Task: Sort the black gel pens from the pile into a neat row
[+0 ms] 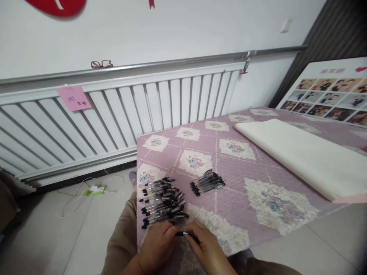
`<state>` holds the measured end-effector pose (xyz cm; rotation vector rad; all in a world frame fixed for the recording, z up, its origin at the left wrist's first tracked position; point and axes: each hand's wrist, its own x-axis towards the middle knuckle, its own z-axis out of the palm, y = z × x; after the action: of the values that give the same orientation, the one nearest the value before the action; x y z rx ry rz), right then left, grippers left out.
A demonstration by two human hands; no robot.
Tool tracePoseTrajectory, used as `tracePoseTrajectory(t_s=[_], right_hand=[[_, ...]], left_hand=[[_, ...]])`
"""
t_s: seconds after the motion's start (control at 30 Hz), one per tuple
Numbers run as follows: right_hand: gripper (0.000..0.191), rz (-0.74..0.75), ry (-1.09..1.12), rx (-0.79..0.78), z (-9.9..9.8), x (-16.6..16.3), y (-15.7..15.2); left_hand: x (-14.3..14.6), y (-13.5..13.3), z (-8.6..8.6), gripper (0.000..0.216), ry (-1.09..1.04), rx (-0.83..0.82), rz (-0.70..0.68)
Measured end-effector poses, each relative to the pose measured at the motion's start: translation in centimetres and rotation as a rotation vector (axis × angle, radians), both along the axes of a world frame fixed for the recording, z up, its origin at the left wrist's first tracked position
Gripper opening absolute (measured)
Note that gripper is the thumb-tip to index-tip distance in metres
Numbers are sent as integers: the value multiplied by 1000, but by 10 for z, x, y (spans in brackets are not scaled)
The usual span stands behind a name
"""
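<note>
Nearest the camera, at six o'clock, two bare hands meet over a bench covered in mauve cloth with cream, flowered diamonds. The left hand is curled nearly closed, thumb and forefinger gripping one end of a slim black pen with a silvery tip. The right hand pinches the dark part beyond that tip; whether that is a separate piece, I cannot tell. Gripping from opposite ends seems meant to keep the pen steady and in line.

From the hands, a loose heap of clear-barrelled, black-ended pens lies at eleven o'clock, just beside the left hand, probably for easy reach. At one o'clock, a smaller, tidier bunch of similar pens lies apart, likely so the groups stay unmixed. A long cream slab-like bundle rests at two o'clock, leaving working room.
</note>
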<state>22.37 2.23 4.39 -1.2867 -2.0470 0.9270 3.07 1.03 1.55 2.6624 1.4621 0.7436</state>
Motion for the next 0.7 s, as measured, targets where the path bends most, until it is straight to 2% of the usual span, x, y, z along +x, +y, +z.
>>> tracePoseTrajectory(t_s=[0.37,0.47,0.7], right_hand=[[13,-55,-57,31,-9,-4,3],[12,-38,-20,23,-7,-4,4],[10,-24,-7,-16,-5,-1,4]], left_hand=[[0,0,1,24,31,53,-26],[-1,1,-2,30,72,54,-29],[-2,2,-12,27,75,10,-20]])
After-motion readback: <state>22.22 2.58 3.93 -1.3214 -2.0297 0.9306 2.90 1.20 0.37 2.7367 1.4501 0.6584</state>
